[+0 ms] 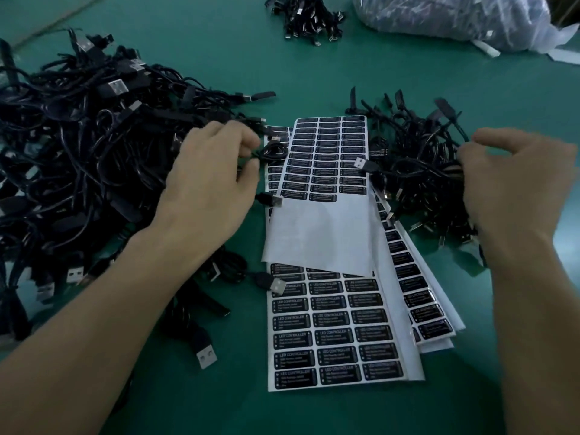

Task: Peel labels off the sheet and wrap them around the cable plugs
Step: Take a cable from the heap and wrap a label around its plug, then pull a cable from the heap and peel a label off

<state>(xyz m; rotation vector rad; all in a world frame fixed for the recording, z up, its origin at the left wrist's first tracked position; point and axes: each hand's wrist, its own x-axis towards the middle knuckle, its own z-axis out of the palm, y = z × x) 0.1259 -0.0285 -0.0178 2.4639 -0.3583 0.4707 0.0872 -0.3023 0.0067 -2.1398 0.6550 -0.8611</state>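
Centrally, label sheets (332, 328) between cable piles (78, 146).

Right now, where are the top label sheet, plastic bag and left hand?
top label sheet (320, 237): head view, bare peeled area.
plastic bag (455, 20): head view, crinkled middle.
left hand (207, 186): head view, back of hand.

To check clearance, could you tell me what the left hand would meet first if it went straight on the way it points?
Likely the label sheet: the left hand, pinching a cable, points right across it. Height is unclear, so it might pass above.
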